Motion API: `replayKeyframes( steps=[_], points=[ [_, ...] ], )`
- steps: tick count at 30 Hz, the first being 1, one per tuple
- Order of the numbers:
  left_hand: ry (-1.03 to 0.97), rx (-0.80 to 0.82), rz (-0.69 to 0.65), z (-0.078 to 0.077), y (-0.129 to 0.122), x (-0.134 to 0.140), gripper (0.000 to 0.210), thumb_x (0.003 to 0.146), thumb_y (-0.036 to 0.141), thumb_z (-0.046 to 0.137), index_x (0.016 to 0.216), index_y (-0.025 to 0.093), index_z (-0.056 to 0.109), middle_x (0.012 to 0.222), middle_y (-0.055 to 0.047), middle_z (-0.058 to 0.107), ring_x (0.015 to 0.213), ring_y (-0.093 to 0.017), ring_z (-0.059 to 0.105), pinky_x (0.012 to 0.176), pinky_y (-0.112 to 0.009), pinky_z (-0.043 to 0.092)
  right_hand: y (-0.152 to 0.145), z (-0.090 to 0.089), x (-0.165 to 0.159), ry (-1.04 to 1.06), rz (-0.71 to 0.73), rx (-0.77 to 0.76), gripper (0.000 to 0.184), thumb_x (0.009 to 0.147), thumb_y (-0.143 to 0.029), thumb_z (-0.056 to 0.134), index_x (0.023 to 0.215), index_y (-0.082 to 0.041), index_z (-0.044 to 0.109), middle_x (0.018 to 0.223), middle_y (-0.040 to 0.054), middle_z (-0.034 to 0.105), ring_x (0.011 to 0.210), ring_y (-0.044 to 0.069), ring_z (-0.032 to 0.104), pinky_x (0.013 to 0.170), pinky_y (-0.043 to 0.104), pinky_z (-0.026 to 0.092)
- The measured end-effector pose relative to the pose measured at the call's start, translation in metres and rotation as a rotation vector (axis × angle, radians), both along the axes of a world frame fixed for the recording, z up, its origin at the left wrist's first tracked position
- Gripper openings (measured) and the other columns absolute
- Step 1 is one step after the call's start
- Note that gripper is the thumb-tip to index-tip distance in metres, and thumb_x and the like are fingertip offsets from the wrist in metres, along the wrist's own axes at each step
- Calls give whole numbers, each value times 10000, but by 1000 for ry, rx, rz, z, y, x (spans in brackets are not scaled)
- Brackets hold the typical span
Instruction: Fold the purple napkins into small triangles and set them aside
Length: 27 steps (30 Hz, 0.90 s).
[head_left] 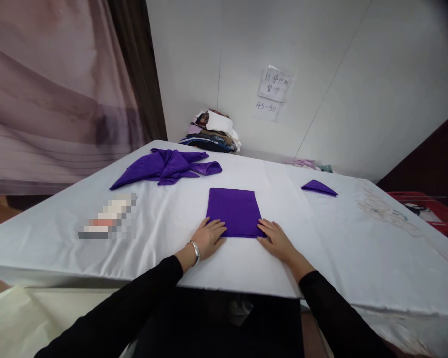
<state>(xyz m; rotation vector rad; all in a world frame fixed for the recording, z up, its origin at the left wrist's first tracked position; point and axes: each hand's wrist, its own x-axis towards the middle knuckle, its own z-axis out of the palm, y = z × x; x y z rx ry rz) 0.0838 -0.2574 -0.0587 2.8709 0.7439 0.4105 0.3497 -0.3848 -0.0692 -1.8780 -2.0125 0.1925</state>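
A purple cloth napkin (pixel 233 211), folded into a near square, lies flat on the white-covered table (pixel 164 219) in front of me. My left hand (pixel 209 237) rests on its near left corner, fingers stretched out over the edge. On the near right corner lies my right hand (pixel 278 239), its fingers also extended and flat. Farther right sits another purple napkin folded into a triangle (pixel 319 188). Several loose purple napkins (pixel 166 165) are heaped, unfolded, at the back left.
A blurred-out flat object (pixel 108 216) lies on the left of the table. Behind the table's far edge is a pile of folded clothes (pixel 212 130). A red basket (pixel 429 211) stands at the right, beyond loose pale strings (pixel 386 211). Paper signs (pixel 274 85) hang on the wall.
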Motion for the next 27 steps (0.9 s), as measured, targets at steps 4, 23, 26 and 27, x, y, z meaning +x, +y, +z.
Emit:
replayKeyframes(
  steps=[4, 23, 26, 27],
  points=[
    [12, -24, -37, -2, -12, 25, 305, 865, 321, 492, 1137, 220, 586, 1257, -50, 579, 1208, -227, 463, 1061, -475, 237, 6, -4, -1, 4, -4, 41, 424, 876, -379, 453, 1259, -214, 522, 1385, 94, 435, 1294, 241, 365, 1070, 506, 230],
    [-5, 33, -11, 2, -15, 71, 211, 835, 110, 441, 933, 182, 613, 1026, -75, 641, 962, -228, 540, 780, -366, 417, 3, -2, 0, 198, 18, 84, 653, 773, -480, 594, 1342, -208, 427, 1355, 111, 466, 1275, 286, 379, 1044, 480, 313],
    [-56, -25, 6, 3, -13, 69, 203, 826, 131, 456, 951, 189, 605, 984, -57, 655, 951, -211, 557, 799, -349, 425, 8, -8, 3, 220, -36, 124, 604, 779, -416, 592, 1322, -190, 454, 1351, 126, 464, 1263, 270, 399, 1044, 451, 325],
    [-80, -44, 2, 2, -12, 67, 207, 818, 129, 458, 953, 188, 605, 970, -54, 658, 945, -208, 563, 806, -346, 429, 11, -9, 4, 227, -44, 141, 572, 783, -390, 585, 1308, -192, 471, 1347, 124, 470, 1256, 264, 409, 1041, 447, 330]
  ],
)
